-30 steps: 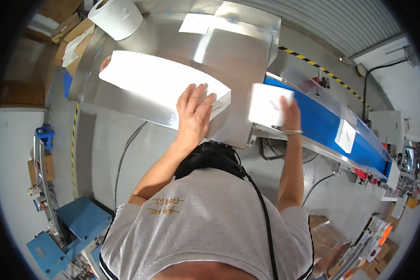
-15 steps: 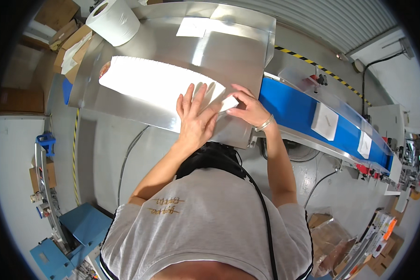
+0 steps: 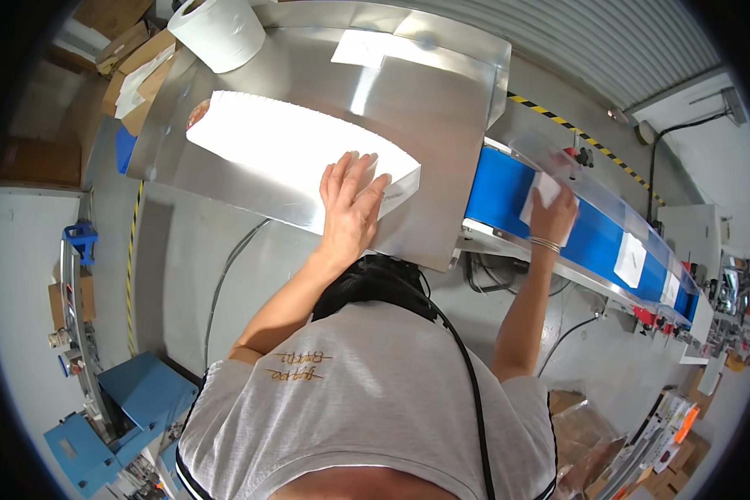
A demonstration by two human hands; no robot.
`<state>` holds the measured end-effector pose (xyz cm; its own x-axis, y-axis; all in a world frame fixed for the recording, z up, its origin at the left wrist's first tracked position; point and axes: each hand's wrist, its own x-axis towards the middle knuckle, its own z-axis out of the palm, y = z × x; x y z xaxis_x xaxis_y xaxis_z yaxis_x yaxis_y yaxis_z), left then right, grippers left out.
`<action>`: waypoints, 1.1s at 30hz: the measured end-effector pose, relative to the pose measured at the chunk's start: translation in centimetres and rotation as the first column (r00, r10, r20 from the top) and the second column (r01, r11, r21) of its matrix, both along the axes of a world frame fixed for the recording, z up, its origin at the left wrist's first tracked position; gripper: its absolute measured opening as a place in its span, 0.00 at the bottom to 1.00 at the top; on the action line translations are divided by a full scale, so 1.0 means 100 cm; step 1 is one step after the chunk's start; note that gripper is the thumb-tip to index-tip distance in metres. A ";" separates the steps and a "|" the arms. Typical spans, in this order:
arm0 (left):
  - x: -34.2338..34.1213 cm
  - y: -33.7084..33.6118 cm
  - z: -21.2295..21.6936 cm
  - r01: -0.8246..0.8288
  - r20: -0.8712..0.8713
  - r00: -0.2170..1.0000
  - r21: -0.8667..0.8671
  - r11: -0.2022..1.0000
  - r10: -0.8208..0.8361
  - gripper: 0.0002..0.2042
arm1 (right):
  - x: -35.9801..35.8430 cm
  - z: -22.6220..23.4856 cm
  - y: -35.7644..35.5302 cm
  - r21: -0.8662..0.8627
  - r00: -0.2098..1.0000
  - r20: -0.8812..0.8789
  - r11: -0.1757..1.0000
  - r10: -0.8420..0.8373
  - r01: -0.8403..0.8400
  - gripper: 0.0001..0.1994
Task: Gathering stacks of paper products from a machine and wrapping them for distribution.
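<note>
A long, tightly packed row of flat white packets (image 3: 279, 137) lies on a steel table (image 3: 437, 150). My left hand (image 3: 349, 204) rests on the row's right end, fingers stretched out over the top edges. To the right runs a blue conveyor belt (image 3: 502, 190). Above its left part my right hand (image 3: 553, 218) holds one white packet (image 3: 547, 185) at the belt's surface; the fingers partly cover it. Farther along the belt lie another white packet (image 3: 630, 260) and one more (image 3: 670, 288) near its far end.
A big white paper roll (image 3: 218, 37) stands at the table's back left, beside open cardboard boxes (image 3: 146, 79). A white sheet (image 3: 360, 48) lies near the back rim. A clear guard (image 3: 596, 196) runs along the belt's far side. A black cable (image 3: 467, 367) hangs over my shirt.
My right hand has moved from the row's end to the belt with a white packet. Packets on the belt have shifted right and farther along. My left hand stays on the row.
</note>
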<state>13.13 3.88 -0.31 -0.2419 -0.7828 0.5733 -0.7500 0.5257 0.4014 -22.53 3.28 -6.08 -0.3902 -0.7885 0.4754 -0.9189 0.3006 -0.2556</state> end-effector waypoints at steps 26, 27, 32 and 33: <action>0.015 -0.008 0.003 -0.004 0.050 0.999 0.006 1.000 0.004 0.16 | 0.103 0.033 -0.026 -0.071 0.597 0.519 0.727 0.611 -0.683 0.26; 0.017 -0.009 0.004 0.040 0.071 0.997 0.016 0.999 -0.041 0.16 | 0.126 0.047 -0.029 -0.042 0.478 0.683 0.682 0.553 -0.730 0.26; 0.016 -0.007 0.020 0.061 0.048 0.997 0.103 0.993 -0.066 0.18 | 0.147 0.024 -0.041 -0.069 0.267 0.726 0.453 0.634 -0.889 0.24; 0.018 -0.010 0.016 0.025 0.032 0.999 0.108 0.994 -0.029 0.19 | 0.144 0.027 -0.035 -0.097 0.175 0.894 0.559 0.413 -0.824 0.22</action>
<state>14.92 2.92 1.33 -0.2815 -0.8322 0.4776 -0.7499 0.5014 0.4316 -8.15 -0.21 -3.42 0.3249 -0.9436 -0.0641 -0.2709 -0.0279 -0.9622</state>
